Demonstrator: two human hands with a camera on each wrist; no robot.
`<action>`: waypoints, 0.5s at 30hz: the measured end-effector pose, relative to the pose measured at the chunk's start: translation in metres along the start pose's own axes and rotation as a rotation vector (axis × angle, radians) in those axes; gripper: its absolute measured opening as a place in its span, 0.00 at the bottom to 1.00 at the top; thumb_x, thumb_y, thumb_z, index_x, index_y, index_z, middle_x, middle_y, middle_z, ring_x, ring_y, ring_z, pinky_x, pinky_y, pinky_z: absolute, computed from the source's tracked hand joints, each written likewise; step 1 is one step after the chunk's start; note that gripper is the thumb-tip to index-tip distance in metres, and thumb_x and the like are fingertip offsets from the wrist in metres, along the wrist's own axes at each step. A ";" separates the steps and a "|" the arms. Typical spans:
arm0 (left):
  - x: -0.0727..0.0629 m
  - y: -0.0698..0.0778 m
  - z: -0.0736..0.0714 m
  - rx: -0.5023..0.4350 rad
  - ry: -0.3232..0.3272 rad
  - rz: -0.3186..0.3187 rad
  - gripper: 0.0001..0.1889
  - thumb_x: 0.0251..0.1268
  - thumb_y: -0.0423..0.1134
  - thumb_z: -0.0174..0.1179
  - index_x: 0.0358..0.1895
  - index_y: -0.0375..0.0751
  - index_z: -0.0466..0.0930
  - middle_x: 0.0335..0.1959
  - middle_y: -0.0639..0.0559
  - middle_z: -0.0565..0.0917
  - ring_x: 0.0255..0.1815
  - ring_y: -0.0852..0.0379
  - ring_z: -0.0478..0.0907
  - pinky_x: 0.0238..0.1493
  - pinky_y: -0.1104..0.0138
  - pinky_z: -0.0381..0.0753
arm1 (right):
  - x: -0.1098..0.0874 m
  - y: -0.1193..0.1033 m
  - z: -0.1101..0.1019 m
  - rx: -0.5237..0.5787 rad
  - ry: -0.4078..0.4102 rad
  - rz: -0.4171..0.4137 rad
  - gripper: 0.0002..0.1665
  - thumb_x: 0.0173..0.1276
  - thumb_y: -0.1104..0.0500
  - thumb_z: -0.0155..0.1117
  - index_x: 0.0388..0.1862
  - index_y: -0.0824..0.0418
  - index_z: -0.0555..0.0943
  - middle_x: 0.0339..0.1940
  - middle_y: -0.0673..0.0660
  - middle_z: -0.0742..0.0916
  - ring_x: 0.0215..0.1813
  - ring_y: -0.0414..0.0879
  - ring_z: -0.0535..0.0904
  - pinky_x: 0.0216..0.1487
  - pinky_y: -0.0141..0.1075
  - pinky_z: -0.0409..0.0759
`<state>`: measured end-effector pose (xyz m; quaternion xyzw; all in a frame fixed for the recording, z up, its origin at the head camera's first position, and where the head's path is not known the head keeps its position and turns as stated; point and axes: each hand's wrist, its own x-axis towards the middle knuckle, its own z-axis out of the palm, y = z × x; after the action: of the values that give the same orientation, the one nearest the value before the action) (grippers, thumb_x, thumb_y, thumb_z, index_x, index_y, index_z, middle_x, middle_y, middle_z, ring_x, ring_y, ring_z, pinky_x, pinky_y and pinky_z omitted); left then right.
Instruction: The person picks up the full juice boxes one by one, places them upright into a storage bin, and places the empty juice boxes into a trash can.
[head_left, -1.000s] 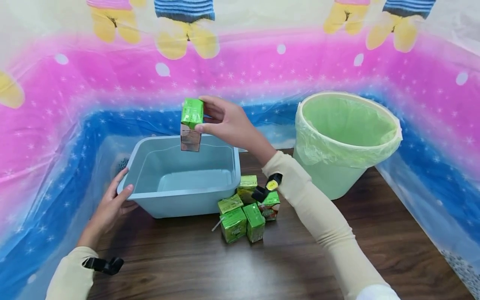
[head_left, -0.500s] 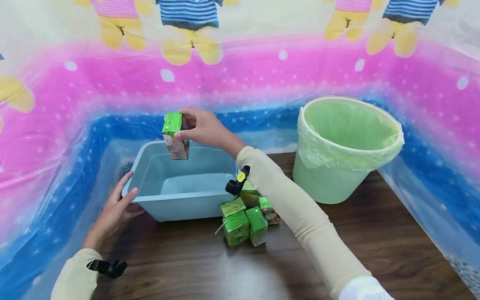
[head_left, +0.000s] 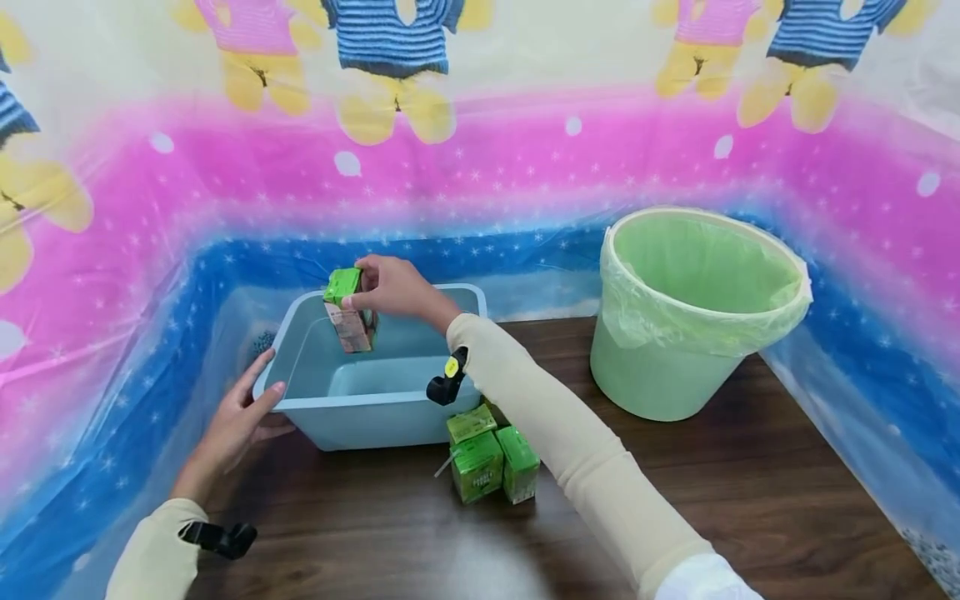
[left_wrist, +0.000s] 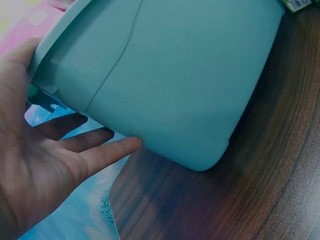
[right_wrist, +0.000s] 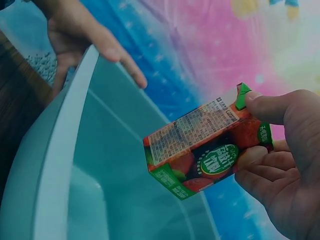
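My right hand (head_left: 397, 288) pinches a juice box (head_left: 352, 321) by its green top, thumb on the near side. The box hangs tilted inside the left part of a light blue plastic tub (head_left: 375, 402), its lower end above the tub floor. In the right wrist view, red fruit pictures and a printed text panel show on the juice box (right_wrist: 195, 150). My left hand (head_left: 238, 412) holds the tub's left front corner. The left wrist view shows the thumb over the rim and the other fingers of the hand (left_wrist: 50, 155) along the outer wall.
Several green juice boxes (head_left: 478, 469) stand close together against the tub's front right, partly hidden by my right forearm; one has a straw sticking out. A pale green bin (head_left: 648, 375) with a plastic liner stands at the right on the dark wooden table (head_left: 360, 525). A patterned sheet (head_left: 517, 196) hangs behind.
My right hand has moved left and down with the juice box, from above the tub to inside it. The left hand keeps its place on the tub's corner. The head view has tilted up slightly.
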<state>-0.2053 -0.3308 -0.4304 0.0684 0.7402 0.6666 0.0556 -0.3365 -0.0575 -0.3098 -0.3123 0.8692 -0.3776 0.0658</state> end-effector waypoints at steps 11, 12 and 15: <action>-0.001 -0.004 0.001 0.068 0.026 -0.006 0.38 0.82 0.45 0.49 0.84 0.56 0.37 0.78 0.21 0.42 0.43 0.60 0.86 0.43 0.57 0.88 | 0.013 0.024 0.030 -0.052 -0.023 0.082 0.37 0.68 0.49 0.72 0.71 0.63 0.73 0.41 0.51 0.84 0.42 0.41 0.79 0.40 0.30 0.79; 0.000 -0.004 0.001 0.066 0.025 -0.003 0.38 0.82 0.45 0.49 0.84 0.56 0.37 0.78 0.21 0.42 0.43 0.60 0.86 0.43 0.57 0.88 | 0.014 0.026 0.032 -0.051 -0.023 0.091 0.37 0.68 0.49 0.72 0.70 0.63 0.73 0.41 0.51 0.84 0.41 0.41 0.79 0.39 0.30 0.79; 0.001 -0.004 0.000 0.061 0.020 0.004 0.38 0.82 0.44 0.48 0.84 0.56 0.36 0.78 0.21 0.42 0.43 0.61 0.86 0.43 0.56 0.88 | 0.018 0.033 0.036 -0.052 -0.020 0.112 0.33 0.67 0.49 0.73 0.65 0.63 0.77 0.40 0.52 0.83 0.38 0.42 0.78 0.37 0.31 0.78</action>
<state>-0.2060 -0.3306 -0.4344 0.0648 0.7607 0.6443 0.0449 -0.3545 -0.0731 -0.3561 -0.2686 0.8941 -0.3474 0.0875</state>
